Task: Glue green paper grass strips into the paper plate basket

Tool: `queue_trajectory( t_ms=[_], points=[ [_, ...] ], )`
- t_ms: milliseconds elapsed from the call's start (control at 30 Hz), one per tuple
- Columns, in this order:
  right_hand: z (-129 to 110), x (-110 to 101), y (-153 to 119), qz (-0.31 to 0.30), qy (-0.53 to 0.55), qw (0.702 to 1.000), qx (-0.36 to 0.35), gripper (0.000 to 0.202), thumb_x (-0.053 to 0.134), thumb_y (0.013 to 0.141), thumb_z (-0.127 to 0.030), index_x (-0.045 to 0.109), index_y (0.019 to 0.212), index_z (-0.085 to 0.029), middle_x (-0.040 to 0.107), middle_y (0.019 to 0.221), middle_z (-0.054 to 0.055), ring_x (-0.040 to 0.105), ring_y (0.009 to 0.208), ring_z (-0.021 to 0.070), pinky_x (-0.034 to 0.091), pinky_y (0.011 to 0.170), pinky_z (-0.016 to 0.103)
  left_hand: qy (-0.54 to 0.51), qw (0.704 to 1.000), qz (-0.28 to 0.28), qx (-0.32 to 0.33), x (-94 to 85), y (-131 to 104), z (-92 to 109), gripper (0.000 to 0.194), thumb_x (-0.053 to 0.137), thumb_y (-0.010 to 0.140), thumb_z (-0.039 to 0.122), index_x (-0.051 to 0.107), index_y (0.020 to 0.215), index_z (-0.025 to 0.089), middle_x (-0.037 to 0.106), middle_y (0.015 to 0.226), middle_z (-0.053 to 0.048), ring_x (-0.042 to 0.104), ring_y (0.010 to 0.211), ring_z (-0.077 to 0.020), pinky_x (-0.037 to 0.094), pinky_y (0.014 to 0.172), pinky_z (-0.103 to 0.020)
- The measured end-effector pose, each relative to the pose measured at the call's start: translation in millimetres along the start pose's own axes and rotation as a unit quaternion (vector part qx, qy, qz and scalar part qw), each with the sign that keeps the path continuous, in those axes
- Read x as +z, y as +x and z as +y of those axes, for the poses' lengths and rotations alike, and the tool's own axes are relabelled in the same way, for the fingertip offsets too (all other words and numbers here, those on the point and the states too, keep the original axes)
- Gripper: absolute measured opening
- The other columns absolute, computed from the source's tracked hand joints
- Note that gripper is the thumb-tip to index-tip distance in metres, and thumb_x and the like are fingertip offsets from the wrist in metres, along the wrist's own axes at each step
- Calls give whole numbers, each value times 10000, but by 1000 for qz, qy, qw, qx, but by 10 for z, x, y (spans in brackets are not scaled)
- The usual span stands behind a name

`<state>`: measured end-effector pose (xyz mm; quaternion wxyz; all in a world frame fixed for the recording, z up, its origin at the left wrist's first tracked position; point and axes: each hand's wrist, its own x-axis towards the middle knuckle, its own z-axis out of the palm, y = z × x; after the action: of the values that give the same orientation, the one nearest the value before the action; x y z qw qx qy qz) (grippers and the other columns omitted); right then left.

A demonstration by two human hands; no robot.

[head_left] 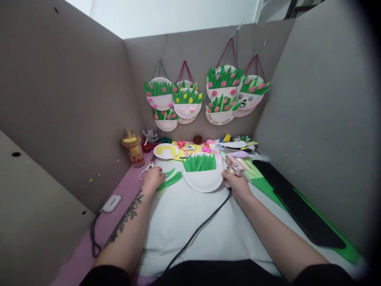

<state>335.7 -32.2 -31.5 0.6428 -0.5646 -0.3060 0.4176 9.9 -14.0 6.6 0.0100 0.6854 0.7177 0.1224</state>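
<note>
My left hand [153, 178] is at the left, its fingers bent and pinched at the green paper strips [172, 179]; the fingertips are partly hidden. White-handled scissors [146, 170] lie just beyond that hand. In my right hand [237, 184] is a pink glue gun [235, 165], its black cord [202, 226] trailing toward me. Between the hands lies a white paper plate pocket [204, 180] with green paper grass [199, 163] standing out of its opening. The right-hand fingers are close to the plate's right edge; whether they touch it I cannot tell.
Finished paper plate baskets [224, 81] hang on the back panel. A brown cup [133, 149], a plate with yellow paper [166, 151] and craft bits line the back. A white case [112, 203] is at left, a long black object [303, 210] at right. Grey panels enclose three sides.
</note>
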Motion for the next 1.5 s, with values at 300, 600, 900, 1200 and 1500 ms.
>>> queue_trajectory(
  t_ms=[300,600,900,1200,1500],
  points=[
    [-32,3,-37,-9,-5,1000,-4,171,726,476,-224,606,580,-161,562,495,-38,489,439,104,336,377,204,-29,998,22,56,172,95,241,189,547,773,307,677,772,170,655,937,-124,546,964,-263,384,811,-316],
    [-57,7,-66,-20,-9,1000,-6,164,707,488,-220,602,603,-167,534,470,-50,458,422,98,313,375,209,-49,998,21,-13,-46,8,34,187,503,782,287,645,831,176,673,868,-94,598,785,-212,389,650,-270],
    [6,-15,-18,-21,-17,1000,-12,145,700,513,-221,609,618,-179,541,475,-53,479,439,106,309,380,211,-71,981,-101,150,18,-185,155,127,589,673,231,652,780,203,648,841,-44,578,773,-188,391,662,-254],
    [56,-25,12,-40,-24,999,-22,111,681,550,-221,586,595,-185,515,462,-61,456,421,96,297,389,210,-242,966,53,77,-175,-93,99,215,487,778,318,630,793,159,633,779,-36,551,693,-155,418,647,-252],
    [74,-24,21,-44,-45,997,-33,115,671,565,-247,581,603,-189,492,440,-62,433,401,94,265,372,208,-52,979,-95,175,-15,-220,285,116,544,727,181,640,786,206,629,876,-49,576,805,-187,392,671,-255]
  ],
)
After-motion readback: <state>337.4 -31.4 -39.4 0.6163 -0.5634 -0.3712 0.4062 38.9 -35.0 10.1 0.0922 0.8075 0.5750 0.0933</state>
